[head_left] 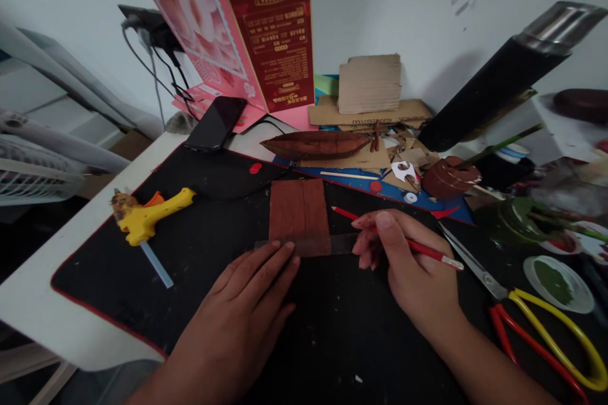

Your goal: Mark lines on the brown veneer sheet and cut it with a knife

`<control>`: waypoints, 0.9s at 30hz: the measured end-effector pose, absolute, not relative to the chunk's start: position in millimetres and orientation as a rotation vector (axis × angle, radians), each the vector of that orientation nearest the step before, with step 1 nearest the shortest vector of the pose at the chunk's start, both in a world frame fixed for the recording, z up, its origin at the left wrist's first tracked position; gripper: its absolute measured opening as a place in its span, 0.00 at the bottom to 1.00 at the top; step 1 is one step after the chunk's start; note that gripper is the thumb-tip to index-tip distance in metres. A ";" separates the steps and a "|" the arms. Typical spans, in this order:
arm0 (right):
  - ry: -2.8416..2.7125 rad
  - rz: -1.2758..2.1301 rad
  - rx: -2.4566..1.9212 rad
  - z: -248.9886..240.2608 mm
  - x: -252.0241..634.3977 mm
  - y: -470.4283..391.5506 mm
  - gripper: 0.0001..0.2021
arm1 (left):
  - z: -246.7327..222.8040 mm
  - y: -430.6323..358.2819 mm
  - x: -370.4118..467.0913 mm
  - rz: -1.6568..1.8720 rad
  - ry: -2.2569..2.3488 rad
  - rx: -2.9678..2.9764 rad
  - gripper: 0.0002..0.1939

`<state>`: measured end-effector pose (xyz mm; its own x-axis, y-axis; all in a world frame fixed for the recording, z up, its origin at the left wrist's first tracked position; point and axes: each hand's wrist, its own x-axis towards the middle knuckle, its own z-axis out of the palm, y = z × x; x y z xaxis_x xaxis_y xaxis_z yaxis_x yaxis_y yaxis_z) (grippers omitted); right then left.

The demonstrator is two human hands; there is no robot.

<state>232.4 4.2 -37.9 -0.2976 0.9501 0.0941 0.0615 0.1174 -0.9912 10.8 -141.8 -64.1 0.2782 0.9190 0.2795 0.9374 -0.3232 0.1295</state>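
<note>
A brown-painted square piece point(298, 209), perhaps cardboard, lies flat on the black mat. Across its near edge runs a see-through ruler point(341, 243). My left hand point(242, 310) lies flat with fingers stretched out, its fingertips on the ruler's left part and the near edge of the brown piece. A red pencil point(430, 252) is held in my right hand point(420, 275), its sharpened tip pointing left beside the brown piece. The curled fingers of that hand are at the ruler's right end; whether they press on it, I cannot tell.
A yellow glue gun point(152, 215) lies left, a phone point(216, 123) behind it. Scissors point(489, 278) lie right of my right hand, near paint pots point(449, 178). Behind stand a brown boat-shaped piece point(316, 145), cardboard scraps point(369, 83) and a tilted black flask point(498, 85).
</note>
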 end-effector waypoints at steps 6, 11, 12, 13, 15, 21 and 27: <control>-1.547 1.304 -1.035 -38.3 233.1 4.5 0.19 | -63.2 -141.4 13.3 -0.420 -1.779 -2.437 0.23; -1.569 1.287 -1.048 -37.0 232.9 3.8 0.19 | -62.0 -142.1 14.2 -0.394 -1.765 -2.440 0.23; -1.572 1.284 -1.051 -36.6 232.7 3.8 0.19 | -61.9 -142.0 14.3 -0.388 -1.764 -2.442 0.24; -1.574 1.283 -1.053 -36.2 232.6 3.9 0.19 | -61.7 -141.8 14.3 -0.387 -1.765 -2.439 0.24; -1.576 1.282 -1.059 -35.2 232.3 4.4 0.20 | -61.2 -141.3 14.4 -0.399 -1.772 -2.428 0.23; -1.529 1.309 -1.068 -34.0 230.5 7.2 0.20 | -58.7 -139.8 14.3 -0.428 -1.725 -2.411 0.22; -1.526 1.314 -1.072 -34.8 230.0 7.6 0.20 | -56.9 -137.2 15.3 -0.447 -1.713 -2.392 0.21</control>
